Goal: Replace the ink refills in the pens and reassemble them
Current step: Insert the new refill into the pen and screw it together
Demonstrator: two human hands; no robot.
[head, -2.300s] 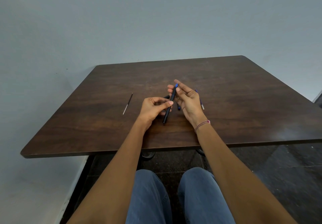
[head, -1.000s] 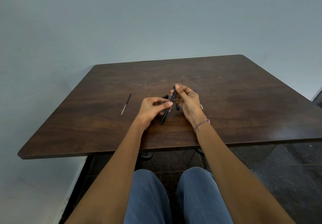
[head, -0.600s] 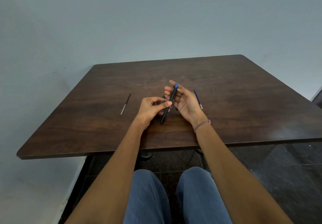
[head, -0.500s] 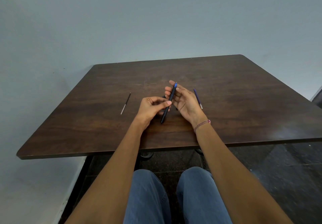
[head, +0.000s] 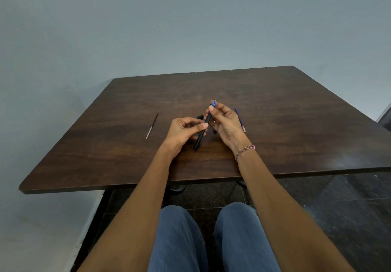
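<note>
Setting: grey-blue wall; dark wooden table, with a person seated at its near edge.

1. Dark refill. Lies flat on the table, well left of the left hand and apart from everything. Risk: it is round and loose, so a sweep of the forearm would likely roll it away.

2. Left hand. Fingers are curled round the lower barrel of the pen, with the thumb laid across it: clamped.

3. Black piece. Sits on the table just beyond the left hand's fingers, partly hidden. It may be a cap; I cannot tell.

4. Pen. Black barrel, tilted and held between both hands above the table. Its blue tip points away.

5. Right hand. Thumb and fingertips are pinched on the blue tip. A bracelet is at the wrist.

6. Blue refill. Lies on the table just right of the right hand.

Hazards, judged: the tip seems to be going on. If it is started crooked it may bind or cross its thread. A weak pinch could drop it. With two loose refills lying about, the spent one could be mistaken for the fresh one.
</note>
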